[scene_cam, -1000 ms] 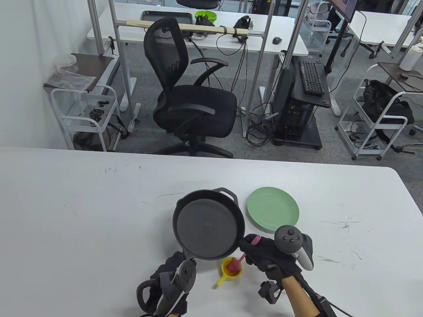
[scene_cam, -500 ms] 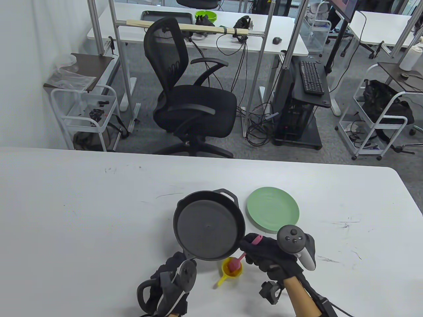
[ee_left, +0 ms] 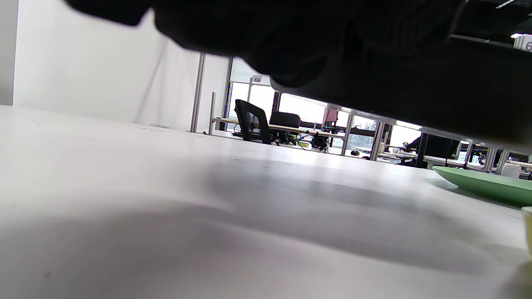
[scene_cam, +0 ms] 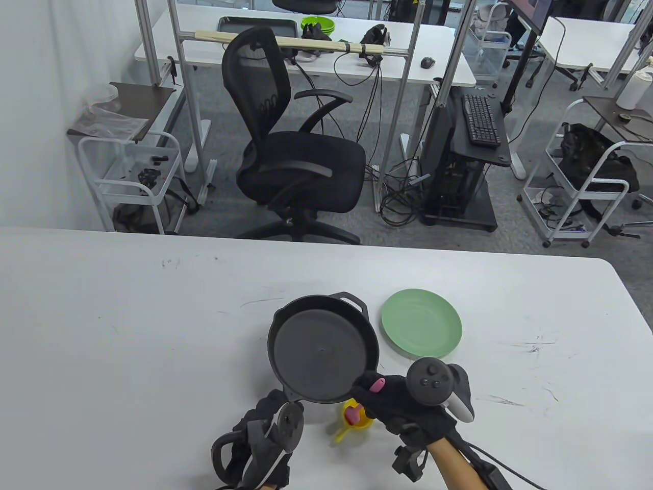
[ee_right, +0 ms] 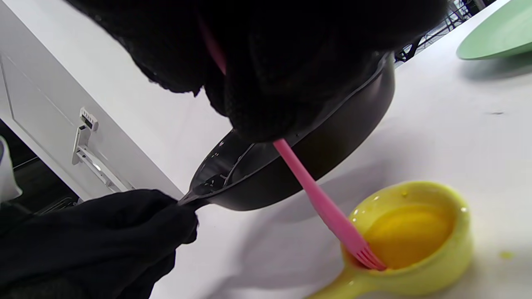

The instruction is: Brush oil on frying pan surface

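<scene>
Right wrist view | right hand [ee_right: 266,62] pinches pink brush [ee_right: 328,211], bristles in yellow oil cup [ee_right: 415,249] | left hand [ee_right: 91,241] grips frying pan [ee_right: 316,153] handle

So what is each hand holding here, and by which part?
Right hand grips the pink brush by its handle, bristles in the yellow cup. Left hand holds the frying pan by its handle.
</scene>
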Available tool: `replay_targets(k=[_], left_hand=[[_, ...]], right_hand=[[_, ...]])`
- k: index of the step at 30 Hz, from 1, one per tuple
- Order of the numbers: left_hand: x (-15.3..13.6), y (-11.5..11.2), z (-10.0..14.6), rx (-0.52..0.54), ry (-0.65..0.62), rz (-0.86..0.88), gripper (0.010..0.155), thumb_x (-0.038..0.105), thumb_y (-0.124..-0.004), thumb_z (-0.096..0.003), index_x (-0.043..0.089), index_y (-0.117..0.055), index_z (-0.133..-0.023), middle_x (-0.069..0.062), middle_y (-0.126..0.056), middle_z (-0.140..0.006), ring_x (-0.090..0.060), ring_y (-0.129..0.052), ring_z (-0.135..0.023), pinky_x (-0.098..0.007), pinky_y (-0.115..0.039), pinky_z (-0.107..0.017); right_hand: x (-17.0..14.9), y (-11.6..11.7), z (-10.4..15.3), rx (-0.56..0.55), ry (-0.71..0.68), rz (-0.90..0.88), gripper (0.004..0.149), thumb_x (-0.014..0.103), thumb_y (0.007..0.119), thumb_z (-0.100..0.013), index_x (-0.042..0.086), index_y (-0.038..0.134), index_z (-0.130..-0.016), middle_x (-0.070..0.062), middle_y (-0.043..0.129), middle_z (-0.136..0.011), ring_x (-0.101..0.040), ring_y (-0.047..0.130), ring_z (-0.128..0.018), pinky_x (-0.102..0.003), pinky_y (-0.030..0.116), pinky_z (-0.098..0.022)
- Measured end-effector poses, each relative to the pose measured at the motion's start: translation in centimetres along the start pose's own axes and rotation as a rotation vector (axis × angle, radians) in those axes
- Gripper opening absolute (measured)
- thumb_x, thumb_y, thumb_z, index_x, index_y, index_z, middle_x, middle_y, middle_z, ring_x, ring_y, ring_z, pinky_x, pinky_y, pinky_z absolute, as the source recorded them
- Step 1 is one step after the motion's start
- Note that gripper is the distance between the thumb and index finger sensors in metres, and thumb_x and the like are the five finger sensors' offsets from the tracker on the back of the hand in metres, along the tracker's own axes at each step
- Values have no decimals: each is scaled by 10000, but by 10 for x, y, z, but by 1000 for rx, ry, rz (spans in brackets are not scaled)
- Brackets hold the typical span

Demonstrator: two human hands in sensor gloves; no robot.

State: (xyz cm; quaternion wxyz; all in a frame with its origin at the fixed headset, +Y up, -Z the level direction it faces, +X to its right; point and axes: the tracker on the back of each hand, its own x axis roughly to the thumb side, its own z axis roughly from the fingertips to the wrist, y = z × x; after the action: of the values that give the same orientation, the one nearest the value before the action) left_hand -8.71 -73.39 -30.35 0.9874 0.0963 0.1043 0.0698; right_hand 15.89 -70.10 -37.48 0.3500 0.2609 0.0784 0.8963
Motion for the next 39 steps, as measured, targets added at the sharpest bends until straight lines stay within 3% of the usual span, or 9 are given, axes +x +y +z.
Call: replay_targets(k=[10, 20, 27, 33, 39], left_hand=[[1, 0, 0, 2, -9, 8, 605, 573, -746, -484, 126, -839, -881, 28, -988, -457, -124, -968, -213, -357, -863, -176], [1, 1, 1, -2, -6, 29, 606, 572, -744, -487, 123, -838, -882, 27, -988, -459, -124, -968, -212, -357, -864, -174], [7, -1, 5, -29, -42, 54, 607, 574, -742, -488, 125, -835, -884, 30, -987, -459, -121, -969, -212, -354, -865, -174], [20, -3, 10, -60, -95, 72, 606, 578, -738, -490, 129, -835, -885, 35, -987, -462, -116, -969, -214, -350, -867, -176], [30, -5, 14, -72, -138, 59, 606, 581, -735, -491, 133, -832, -887, 39, -986, -465, -112, -970, -217, -347, -869, -178]], right_hand=[[-1, -6, 2, -23, 8, -30, 395, 446, 781, -601, 159, 832, -867, -152, 1010, -541, -208, 951, -342, -302, 837, -226], [-22, -61, 18, -141, 3, -275, 406, 466, 756, -615, 152, 839, -859, -143, 1017, -522, -202, 951, -324, -296, 835, -210], [-31, -83, 28, -196, -29, -415, 405, 470, 747, -622, 154, 838, -857, -138, 1017, -519, -196, 950, -321, -291, 835, -209], [-32, -74, 25, -273, -18, -448, 420, 480, 722, -634, 162, 803, -897, -141, 1006, -582, -204, 953, -375, -292, 842, -249], [-17, -44, 8, -181, -25, -371, 414, 448, 729, -637, 160, 773, -932, -162, 986, -637, -218, 946, -421, -300, 840, -284]])
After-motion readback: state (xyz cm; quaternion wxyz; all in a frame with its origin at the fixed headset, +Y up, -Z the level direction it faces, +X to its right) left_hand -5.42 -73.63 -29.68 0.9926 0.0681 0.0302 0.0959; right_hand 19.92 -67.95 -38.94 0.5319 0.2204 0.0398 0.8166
